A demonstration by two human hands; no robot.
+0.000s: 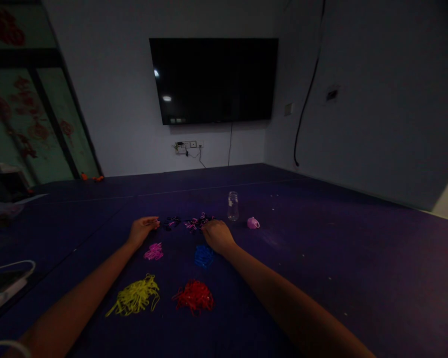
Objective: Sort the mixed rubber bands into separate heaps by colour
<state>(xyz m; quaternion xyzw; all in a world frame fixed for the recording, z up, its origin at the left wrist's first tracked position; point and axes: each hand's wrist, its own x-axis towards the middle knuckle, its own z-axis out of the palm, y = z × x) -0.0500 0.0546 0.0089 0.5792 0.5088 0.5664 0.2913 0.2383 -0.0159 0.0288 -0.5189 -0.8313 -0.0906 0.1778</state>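
Note:
My left hand (144, 231) is above the purple floor with its fingertips pinched together; what they hold, if anything, is too small and dark to name. Just right of it lies a small group of black bands (172, 223). My right hand (217, 236) has its fingers curled down at the edge of a mixed pile of pink and black bands (194, 224), and its fingertips are partly hidden. Nearer to me are four sorted heaps: pink bands (154, 251), blue bands (203, 255), yellow bands (136, 297) and red bands (194, 297).
A clear bottle (233, 206) stands upright without a lid beyond my right hand. A pink cap with a loop (253, 223) lies right of it. White cables (18, 278) are at the left edge. A television (216, 82) hangs on the far wall.

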